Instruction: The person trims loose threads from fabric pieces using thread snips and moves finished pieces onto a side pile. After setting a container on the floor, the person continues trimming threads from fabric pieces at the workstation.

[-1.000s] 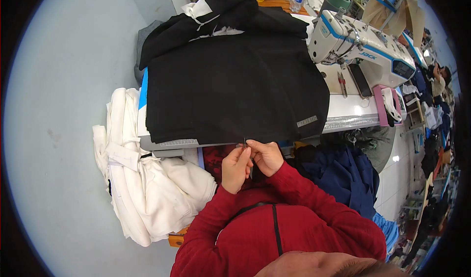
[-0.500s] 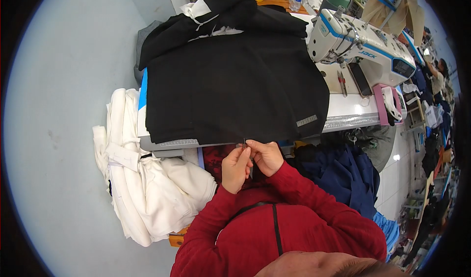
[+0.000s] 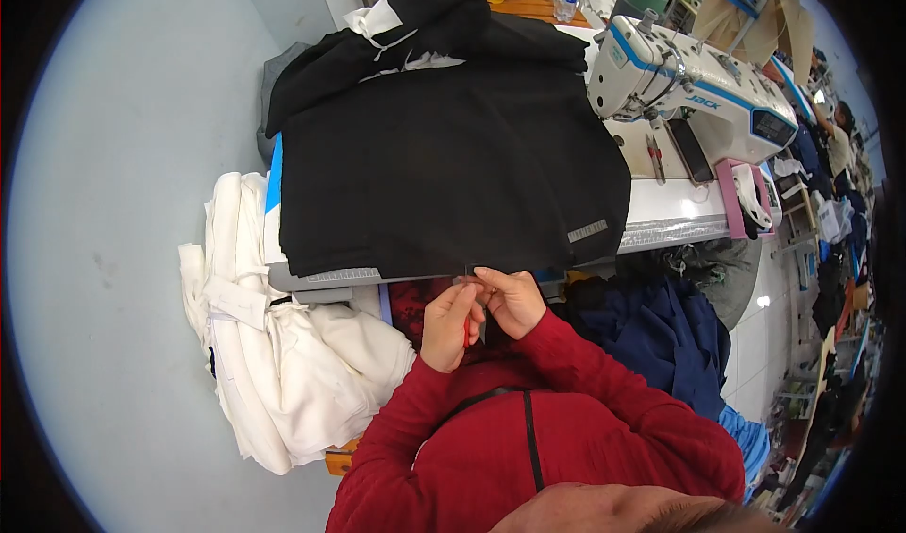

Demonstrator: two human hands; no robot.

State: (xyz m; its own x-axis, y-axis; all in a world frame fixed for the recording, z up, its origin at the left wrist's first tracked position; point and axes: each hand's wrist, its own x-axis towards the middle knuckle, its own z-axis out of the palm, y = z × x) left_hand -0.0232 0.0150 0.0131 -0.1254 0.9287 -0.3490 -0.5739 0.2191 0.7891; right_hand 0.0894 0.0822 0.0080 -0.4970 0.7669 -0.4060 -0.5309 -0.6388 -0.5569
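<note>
Black fabric (image 3: 444,165) lies spread over the table, with a grey lettered patch (image 3: 587,231) near its front right corner. My left hand (image 3: 448,323) is pinched just in front of the fabric's front edge, and a small red item (image 3: 466,332) shows along its fingers. What its fingertips pinch is too small to make out. Beside it, my right hand (image 3: 512,302) has thumb and finger pressed together at the fabric's edge. A thin dark piece stands at its fingertips; I cannot tell what it is.
On the right of the table stands a white sewing machine (image 3: 698,89). Red-handled snips (image 3: 656,158), a phone (image 3: 691,152) and a pink box (image 3: 731,201) lie near it. White cloth (image 3: 283,363) is piled at the left, navy cloth (image 3: 651,344) at the right. A person is far right.
My left hand has shifted slightly left, away from my right fingertips, and the red item now shows at it. The right hand has barely moved.
</note>
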